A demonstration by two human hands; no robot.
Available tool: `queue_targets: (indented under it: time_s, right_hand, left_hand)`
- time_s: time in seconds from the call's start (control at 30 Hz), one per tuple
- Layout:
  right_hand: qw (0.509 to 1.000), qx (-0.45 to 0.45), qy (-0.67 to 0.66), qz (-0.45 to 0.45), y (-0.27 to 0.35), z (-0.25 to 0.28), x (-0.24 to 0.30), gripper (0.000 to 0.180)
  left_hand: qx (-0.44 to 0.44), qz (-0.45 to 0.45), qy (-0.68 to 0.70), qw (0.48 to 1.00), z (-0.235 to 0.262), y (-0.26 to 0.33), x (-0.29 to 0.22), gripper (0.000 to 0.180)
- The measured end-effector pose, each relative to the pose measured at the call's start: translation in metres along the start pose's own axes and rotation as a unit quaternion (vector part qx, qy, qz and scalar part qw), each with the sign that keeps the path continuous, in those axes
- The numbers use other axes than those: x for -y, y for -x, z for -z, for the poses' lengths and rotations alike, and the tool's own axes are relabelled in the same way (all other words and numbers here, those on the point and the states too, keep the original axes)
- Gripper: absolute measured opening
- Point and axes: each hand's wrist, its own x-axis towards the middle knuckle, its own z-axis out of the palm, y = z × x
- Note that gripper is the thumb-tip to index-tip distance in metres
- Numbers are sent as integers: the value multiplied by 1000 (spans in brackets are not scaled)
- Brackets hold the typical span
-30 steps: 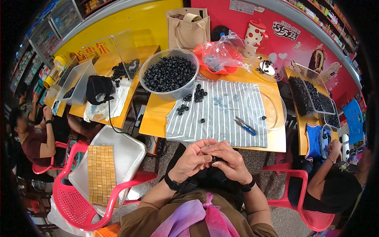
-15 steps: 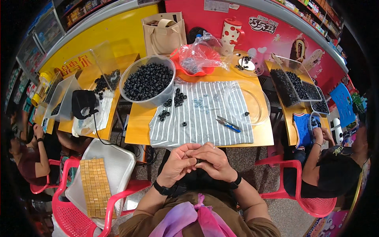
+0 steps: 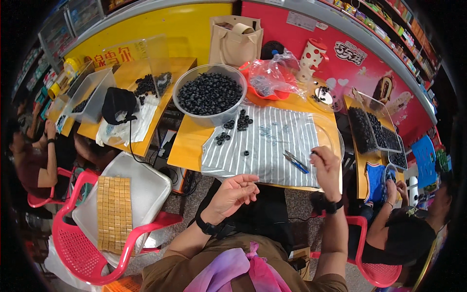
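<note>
My right hand [image 3: 327,168] is over the right side of the striped cloth, at the clear round tub's near rim. Its fingertips pinch a small black ring-shaped part [image 3: 314,153]. My left hand [image 3: 231,195] is in front of the table edge, its fingers loosely bent and a little apart, with nothing visible in them. On the grey-and-white striped cloth [image 3: 224,163] lie small clusters of black ring-shaped parts [image 3: 244,119], one lone part [image 3: 246,153], several tiny clear pieces [image 3: 267,132] and blue-handled cutters [image 3: 296,163]. The clear round tub [image 3: 335,129] is partly hidden by my hand.
A big clear bowl [image 3: 184,108] full of black parts stands at the back left. Beside it are a red basin [image 3: 265,92] with plastic bags, a tote bag [image 3: 228,48] and a dotted cup [image 3: 311,58]. People work at tables on both sides; a pink chair [image 3: 73,243] stands left.
My hands have parted. The right one has moved right and forward to the clear tub with a black part; the left has stayed near the table edge. The view has shifted.
</note>
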Motion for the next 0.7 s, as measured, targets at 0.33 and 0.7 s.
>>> queue_targets:
  time_s: [0.33,0.7]
  right_hand:
    - [940,136,312,-11,-50,14,-59,24]
    - [917,226,239,224,-32,-130,42,19]
  left_hand:
    - [-10,4,31,999,16,3,-5,27]
    - [-24,-12,53,998,28,7,-9,26]
